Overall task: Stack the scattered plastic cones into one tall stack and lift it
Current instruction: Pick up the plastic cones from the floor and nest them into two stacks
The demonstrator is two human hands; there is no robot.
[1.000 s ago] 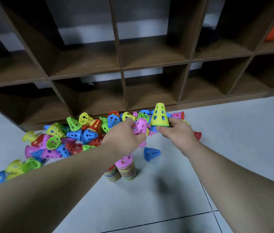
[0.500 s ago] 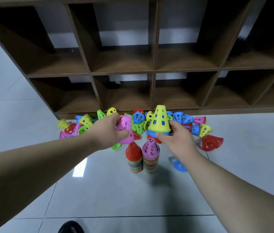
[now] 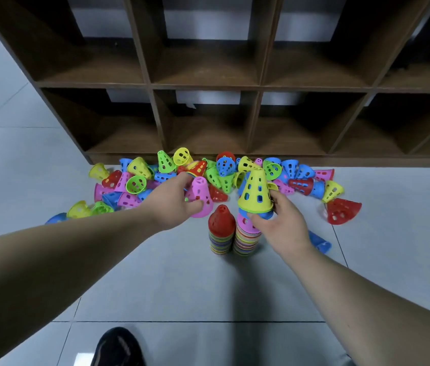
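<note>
The fingers of my left hand [image 3: 171,204] clamp a pink cone [image 3: 201,195], those of my right hand [image 3: 281,224] pinch a yellow cone [image 3: 254,192], the pink-topped stack [image 3: 245,237] just beneath them.

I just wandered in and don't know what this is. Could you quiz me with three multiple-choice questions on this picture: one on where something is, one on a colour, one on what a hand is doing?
1. Where do the two stacks stand?
A on a table
B on the floor
C on a chair

2. What colour is the cone in the left hand?
A pink
B orange
C white

3. What is the right hand doing?
A lying flat
B making an empty fist
C gripping a yellow cone

Answers:
1 B, both rise from the tiles between the hands.
2 A, it is plainly pink.
3 C, its fingers curl round that cone's base.
</note>
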